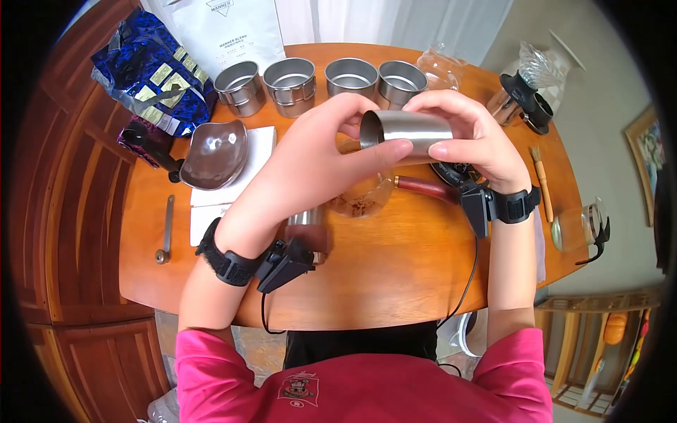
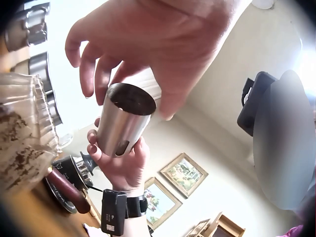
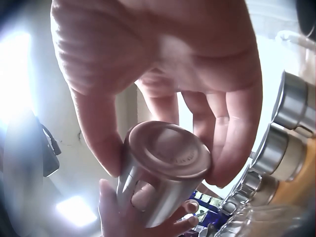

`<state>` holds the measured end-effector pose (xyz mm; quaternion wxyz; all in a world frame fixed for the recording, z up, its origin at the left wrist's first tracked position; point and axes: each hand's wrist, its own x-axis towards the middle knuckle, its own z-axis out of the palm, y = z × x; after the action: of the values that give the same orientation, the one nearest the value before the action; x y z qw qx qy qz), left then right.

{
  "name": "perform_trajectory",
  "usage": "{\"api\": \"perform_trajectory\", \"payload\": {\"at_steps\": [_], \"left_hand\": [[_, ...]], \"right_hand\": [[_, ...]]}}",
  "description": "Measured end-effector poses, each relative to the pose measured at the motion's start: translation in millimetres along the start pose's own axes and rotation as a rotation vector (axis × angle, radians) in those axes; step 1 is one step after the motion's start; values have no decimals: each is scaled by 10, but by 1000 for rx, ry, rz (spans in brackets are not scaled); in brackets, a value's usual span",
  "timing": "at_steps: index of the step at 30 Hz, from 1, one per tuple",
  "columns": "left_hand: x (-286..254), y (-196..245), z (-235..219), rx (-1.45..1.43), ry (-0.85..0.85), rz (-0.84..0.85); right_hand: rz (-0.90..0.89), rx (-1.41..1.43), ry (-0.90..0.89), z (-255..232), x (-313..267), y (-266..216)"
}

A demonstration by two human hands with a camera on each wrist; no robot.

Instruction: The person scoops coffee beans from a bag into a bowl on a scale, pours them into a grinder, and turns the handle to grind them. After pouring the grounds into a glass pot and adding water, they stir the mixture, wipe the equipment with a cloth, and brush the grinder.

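A brushed stainless steel cup (image 1: 419, 125) with an oval cut-out (image 2: 122, 147) in its side lies tipped sideways between both hands. My right hand (image 1: 486, 141) grips it near the closed base (image 3: 170, 148), thumb on one side and fingers on the other. Around the open end curls my left hand (image 1: 310, 155), its thumb over the side facing me in the head view. The dark inside of the cup shows in the left wrist view. Below, partly hidden by the hands, stands a clear glass vessel (image 1: 363, 204) with brown grounds in it.
A dark wooden handle (image 1: 430, 187) lies beside the glass. Under my left forearm is a brown-and-steel cylinder (image 1: 308, 236). Several steel mugs (image 1: 290, 88) line the back. At left are a brown dish (image 1: 214, 156) and a measuring spoon (image 1: 166, 229); at right, a brush (image 1: 542, 187).
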<state>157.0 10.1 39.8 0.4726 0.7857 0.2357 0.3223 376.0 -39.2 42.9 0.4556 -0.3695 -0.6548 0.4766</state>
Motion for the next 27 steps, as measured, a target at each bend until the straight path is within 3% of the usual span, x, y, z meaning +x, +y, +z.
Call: {"api": "perform_trajectory", "payload": {"at_steps": [4, 10, 15, 18, 20, 22, 27], "left_hand": [[17, -141, -13, 276, 28, 18], [33, -208, -37, 275, -16, -43], [20, -263, -66, 298, -38, -89], [0, -150, -84, 292, -75, -160], [-11, -141, -81, 269, -86, -216], [-22, -173, -86, 339, -55, -2], [-8, -110, -107, 340, -44, 15]], "right_hand": [[8, -176, 41, 12, 32, 52], [-79, -320, 231, 198, 81, 14], [-190, -443, 232, 341, 106, 86], [-276, -747, 179, 448, 109, -1], [-345, -802, 182, 475, 116, 33], [-424, -854, 170, 497, 108, 36], [-449, -889, 143, 487, 103, 12]]}}
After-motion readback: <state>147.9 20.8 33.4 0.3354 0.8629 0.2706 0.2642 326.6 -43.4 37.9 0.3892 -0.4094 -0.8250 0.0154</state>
